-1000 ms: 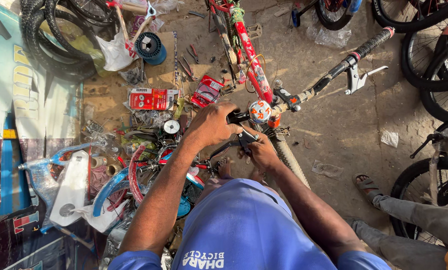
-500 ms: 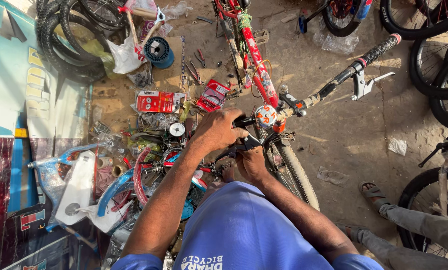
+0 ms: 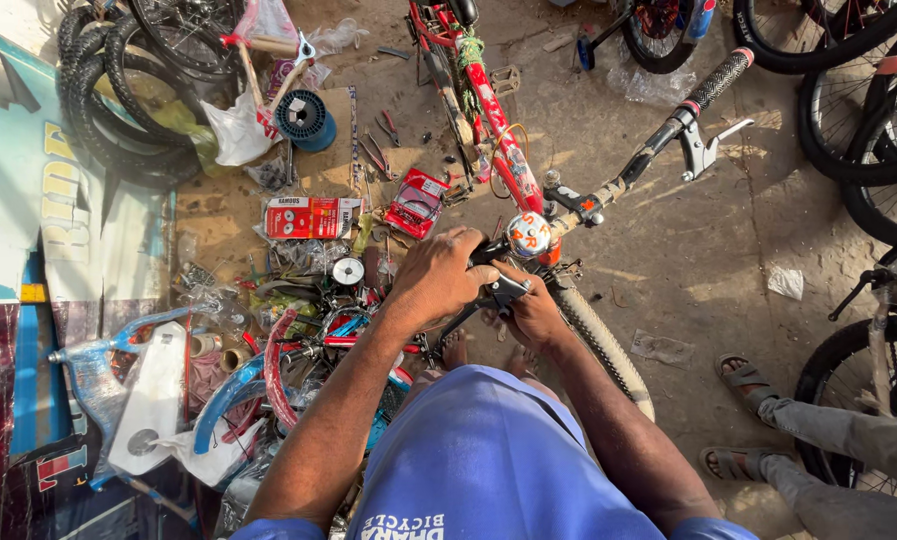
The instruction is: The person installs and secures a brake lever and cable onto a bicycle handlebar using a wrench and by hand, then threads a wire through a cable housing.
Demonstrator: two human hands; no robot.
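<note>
- The black handlebar (image 3: 658, 140) of the red-framed bicycle (image 3: 498, 140) is seen at the middle of the view, its stem under a round white and orange cap (image 3: 528, 235).
- The left hand (image 3: 438, 275) is closed over the near end of the bar, just left of the cap.
- The right hand (image 3: 533, 312) is curled around a black brake lever (image 3: 503, 290) below the cap.
- The knobbly front tyre (image 3: 608, 345) is seen beneath the hands.
- A red and white cardboard box (image 3: 311, 217) and a blue wire spool (image 3: 303, 117) lie on the dirt to the left.
- A second person's sandalled feet (image 3: 743, 380) stand at the right.
</note>
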